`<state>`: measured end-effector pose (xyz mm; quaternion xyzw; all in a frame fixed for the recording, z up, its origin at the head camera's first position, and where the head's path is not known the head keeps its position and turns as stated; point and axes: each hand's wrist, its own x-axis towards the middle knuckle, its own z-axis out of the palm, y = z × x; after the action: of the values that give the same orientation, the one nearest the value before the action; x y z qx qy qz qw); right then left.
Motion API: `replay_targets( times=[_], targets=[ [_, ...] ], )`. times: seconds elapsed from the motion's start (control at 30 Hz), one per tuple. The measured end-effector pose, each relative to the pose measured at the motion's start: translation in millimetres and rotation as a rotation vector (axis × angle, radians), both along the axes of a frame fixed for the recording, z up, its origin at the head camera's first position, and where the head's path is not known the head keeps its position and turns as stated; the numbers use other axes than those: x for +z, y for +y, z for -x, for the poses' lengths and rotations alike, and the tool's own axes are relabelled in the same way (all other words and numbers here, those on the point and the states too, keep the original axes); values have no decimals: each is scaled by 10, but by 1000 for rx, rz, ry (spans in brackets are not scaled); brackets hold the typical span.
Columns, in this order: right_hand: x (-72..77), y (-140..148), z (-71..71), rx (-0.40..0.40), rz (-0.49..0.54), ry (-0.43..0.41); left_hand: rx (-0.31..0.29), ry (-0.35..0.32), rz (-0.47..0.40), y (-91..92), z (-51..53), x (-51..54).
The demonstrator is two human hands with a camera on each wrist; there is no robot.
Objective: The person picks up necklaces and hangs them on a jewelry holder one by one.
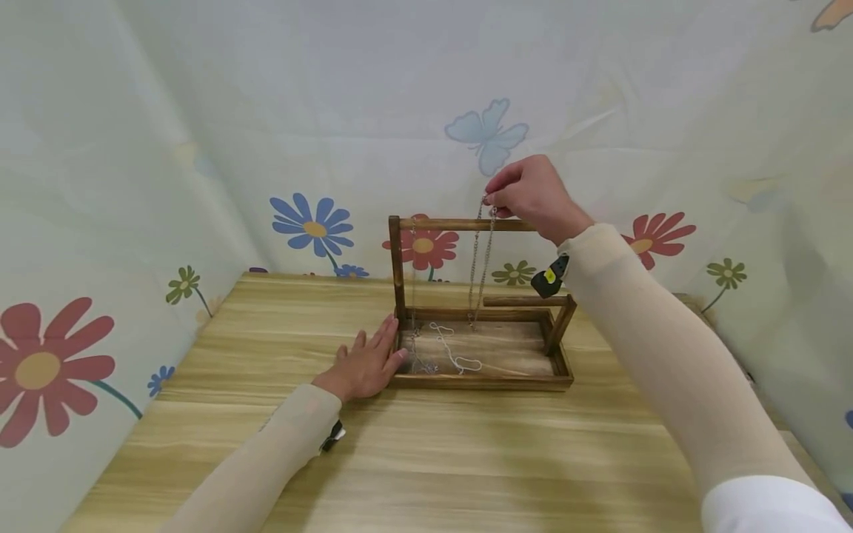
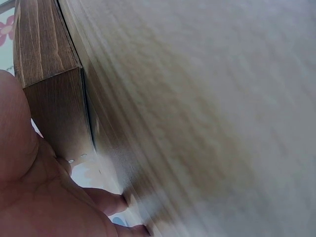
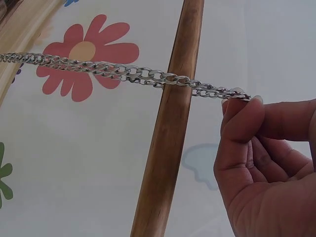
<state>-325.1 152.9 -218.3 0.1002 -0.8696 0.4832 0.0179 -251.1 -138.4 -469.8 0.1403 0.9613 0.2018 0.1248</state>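
My right hand (image 1: 533,194) pinches the top of a silver chain necklace (image 1: 489,255) between thumb and fingertips, just above the upper bar of a dark wooden jewelry stand (image 1: 480,383). In the right wrist view the chain (image 3: 118,70) runs in two strands past the round wooden bar (image 3: 170,133). My left hand (image 1: 366,364) rests against the left end of the stand's tray, its fingers fairly straight. The left wrist view shows that hand (image 2: 49,207) beside the tray's corner (image 2: 57,98). A thinner chain (image 1: 413,289) hangs from the bar's left part.
A white chain (image 1: 453,352) lies loose in the tray near a small heap of silver chain (image 1: 424,366). A lower, shorter bar (image 1: 523,301) projects at the stand's right. The stand sits on a wood-grain table (image 1: 426,451), with a flower-patterned cloth (image 1: 373,89) behind it.
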Motion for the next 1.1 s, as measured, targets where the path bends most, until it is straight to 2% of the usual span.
replay_targets(
  times=[0.07,0.17,0.23,0.53,0.67,0.9,1.1],
  targets=[
    [1,-29,0,7,-1,2,4,5,-1,-10,34,-63],
    [5,-73,5,15,-2,5,4,8,1,-19,64,-105],
    [10,-98,6,21,-1,9,3,4,0,-17,61,-91],
    [-25,-200,18,64,-10,26,-12,0,35,46,-53,101],
    [-63,-252,40,64,-20,36,-11,13,52,38,-54,111],
    [-146,-332,62,84,-23,19,0,14,48,23,-39,51],
    [-229,-302,-12,102,-154,129,-3,12,43,30,-37,66]
  ],
)
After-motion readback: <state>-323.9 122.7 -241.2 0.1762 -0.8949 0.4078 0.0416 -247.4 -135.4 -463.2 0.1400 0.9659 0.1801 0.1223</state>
